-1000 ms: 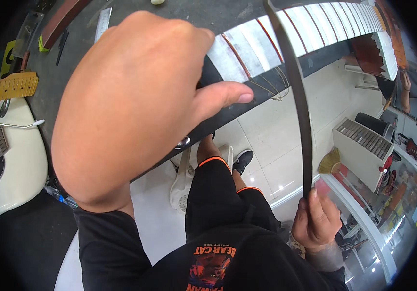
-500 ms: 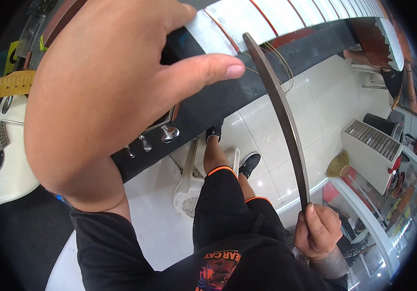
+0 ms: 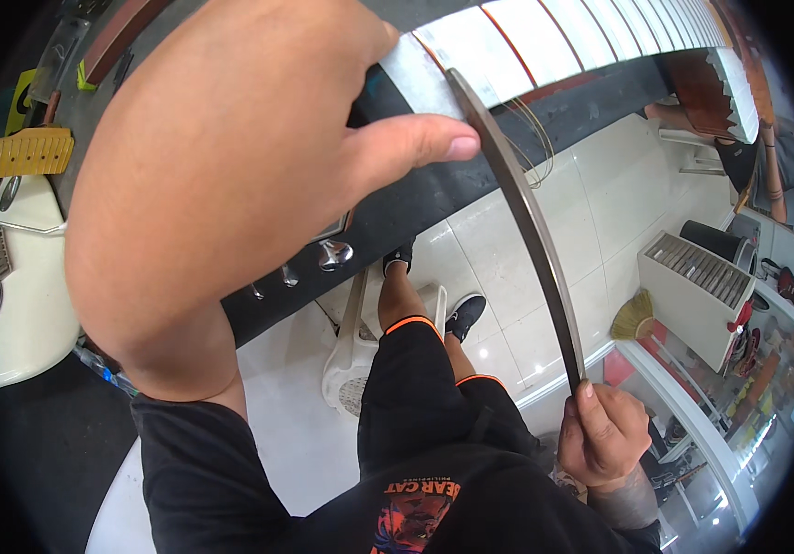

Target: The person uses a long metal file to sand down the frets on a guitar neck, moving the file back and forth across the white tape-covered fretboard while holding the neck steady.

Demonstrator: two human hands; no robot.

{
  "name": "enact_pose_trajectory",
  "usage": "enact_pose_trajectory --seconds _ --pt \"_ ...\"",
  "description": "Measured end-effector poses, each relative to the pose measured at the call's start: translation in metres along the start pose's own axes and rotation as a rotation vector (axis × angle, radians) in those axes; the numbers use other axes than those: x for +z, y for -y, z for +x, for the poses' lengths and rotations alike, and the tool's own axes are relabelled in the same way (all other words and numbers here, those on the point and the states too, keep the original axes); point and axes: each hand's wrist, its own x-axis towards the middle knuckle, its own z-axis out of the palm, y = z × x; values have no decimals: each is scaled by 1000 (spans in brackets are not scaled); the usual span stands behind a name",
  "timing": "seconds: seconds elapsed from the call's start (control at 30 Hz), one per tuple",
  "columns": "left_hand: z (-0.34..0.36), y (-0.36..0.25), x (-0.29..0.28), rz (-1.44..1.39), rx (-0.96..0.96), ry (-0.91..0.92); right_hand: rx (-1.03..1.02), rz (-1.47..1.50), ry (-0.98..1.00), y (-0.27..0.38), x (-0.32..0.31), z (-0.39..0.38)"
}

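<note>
A guitar neck (image 3: 545, 42) lies across the top, its fingerboard covered in white tape with bare fret strips between. My right hand (image 3: 605, 434) grips the lower end of a long, flat metal file (image 3: 545, 249). The file's far end rests at a fret strip near the neck's left end. My left hand (image 3: 230, 175) spreads over the headstock end, thumb stretched out beside the file; whether it touches the file I cannot tell. One fingertip meets the tape; the other fingers are hidden. Below the hand, metal tuning pegs (image 3: 332, 256) stick out from the mostly covered headstock.
A black-topped bench (image 3: 434, 189) runs under the neck, with thin loose strings (image 3: 545, 152) hanging past its edge. A white electric guitar (image 3: 23, 305) lies at left. A plastic stool (image 3: 349, 369), a broom (image 3: 634, 316), a glass case (image 3: 692, 415) and another person (image 3: 789, 175) are around.
The file's tip has shifted left along the neck onto the fret strip. My left thumb now sits closer to the file. The whole view has moved slightly.
</note>
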Motion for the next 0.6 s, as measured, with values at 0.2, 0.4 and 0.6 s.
enact_pose_trajectory --seconds 0.2,0.4,0.6 --pt "2 6 4 235 176 -130 -11 -36 11 -3 2 0" --pt "4 8 14 284 107 -147 -50 -71 -38 -5 11 40" --pt "-7 3 5 372 103 -278 21 -86 -59 23 17 122"
